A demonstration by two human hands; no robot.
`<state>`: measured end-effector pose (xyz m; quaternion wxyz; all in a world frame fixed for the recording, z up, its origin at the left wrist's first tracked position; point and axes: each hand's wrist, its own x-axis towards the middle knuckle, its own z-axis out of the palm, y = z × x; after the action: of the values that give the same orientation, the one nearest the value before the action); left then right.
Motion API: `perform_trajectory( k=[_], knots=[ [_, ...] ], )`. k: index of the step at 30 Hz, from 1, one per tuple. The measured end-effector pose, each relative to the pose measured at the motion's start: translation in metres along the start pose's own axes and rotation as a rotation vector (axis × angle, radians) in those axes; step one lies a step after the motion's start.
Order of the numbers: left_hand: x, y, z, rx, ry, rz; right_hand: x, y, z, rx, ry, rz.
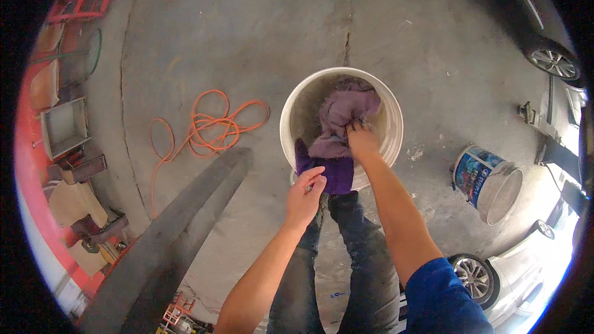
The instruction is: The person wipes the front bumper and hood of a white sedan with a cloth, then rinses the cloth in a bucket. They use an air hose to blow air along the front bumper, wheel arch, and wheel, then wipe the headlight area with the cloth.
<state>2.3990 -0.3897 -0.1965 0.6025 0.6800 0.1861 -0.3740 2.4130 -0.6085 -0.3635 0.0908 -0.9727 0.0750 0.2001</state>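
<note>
In front of my legs a white bucket (286, 125) stands on the concrete floor. Inside it lies a crumpled, pale purple cloth (341, 110), looking wet, and my right hand (362, 139) reaches in with its fingers curled into the fabric. A darker purple cloth (339, 176) hangs over the near rim; whether both are one piece I cannot tell. Just left of that hanging part is my left hand (304, 195), its thumb and forefinger slightly apart and no fabric visibly between them. Its other fingers are partly hidden.
An orange cord (213, 127) lies in loops on the floor to the left, beyond a dark post (185, 229). To the right a second bucket (489, 182) with a blue label lies tipped over. Parked cars (523, 281) line the right side; boxes (65, 127) stand along the left wall.
</note>
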Motion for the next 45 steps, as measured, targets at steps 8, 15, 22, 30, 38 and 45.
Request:
perform_trajectory(
  k=[8,15,22,30,38,45],
  knots=[
    [0.089,0.037,0.026,-0.473,0.23,-0.484,-0.051,-0.059,-0.107,1.418,-0.122,0.572],
    [0.145,0.007,0.03,-0.708,-0.311,-0.395,-0.089,-0.106,-0.197,1.222,-0.009,0.453],
    [0.122,0.039,0.074,-0.248,0.209,-0.265,-0.008,-0.029,-0.005,1.597,0.15,1.105],
    [0.134,-0.01,0.021,0.04,0.073,-0.194,0.03,-0.033,0.015,0.881,0.11,0.972],
    [0.161,0.023,0.014,-0.708,-0.243,-0.617,-0.046,-0.092,-0.112,2.176,-0.082,0.838],
    [0.187,-0.039,0.022,-0.348,0.024,-0.286,-0.02,-0.122,-0.126,1.185,0.236,0.856]
  ],
)
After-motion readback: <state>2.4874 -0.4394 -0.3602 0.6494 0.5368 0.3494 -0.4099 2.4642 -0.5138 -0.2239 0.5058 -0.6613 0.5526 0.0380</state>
